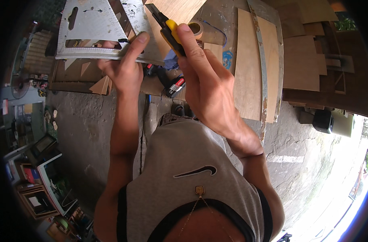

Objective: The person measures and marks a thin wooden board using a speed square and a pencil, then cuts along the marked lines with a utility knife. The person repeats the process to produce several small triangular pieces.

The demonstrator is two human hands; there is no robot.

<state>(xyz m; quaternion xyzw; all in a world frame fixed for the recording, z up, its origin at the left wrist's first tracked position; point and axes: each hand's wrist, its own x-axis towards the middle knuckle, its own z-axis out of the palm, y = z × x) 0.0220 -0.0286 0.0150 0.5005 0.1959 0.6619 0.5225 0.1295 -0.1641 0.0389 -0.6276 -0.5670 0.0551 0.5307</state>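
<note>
My left hand (pixel 126 69) grips the lower edge of a silver metal rafter square (pixel 93 26), its thumb lying on top and its other fingers partly hidden behind the plate. The square is raised above the workbench and carries scale marks and a few dark smudges. To its right, my right hand (pixel 210 82) is wrapped round a black and yellow utility knife (pixel 174 34). The knife points up and to the left, with my thumb near its yellow part. Its tip is close to a light wood sheet (pixel 180 10) at the far side.
On the workbench are a tape roll (pixel 197 30), a black and red cordless drill (pixel 174 85) and small wood offcuts (pixel 100 86). Plywood sheets (pixel 247 72) with a long metal strip (pixel 260 52) lie at the right. Further right stand stacked boards (pixel 303 64). Shelves with frames (pixel 40 201) stand at left.
</note>
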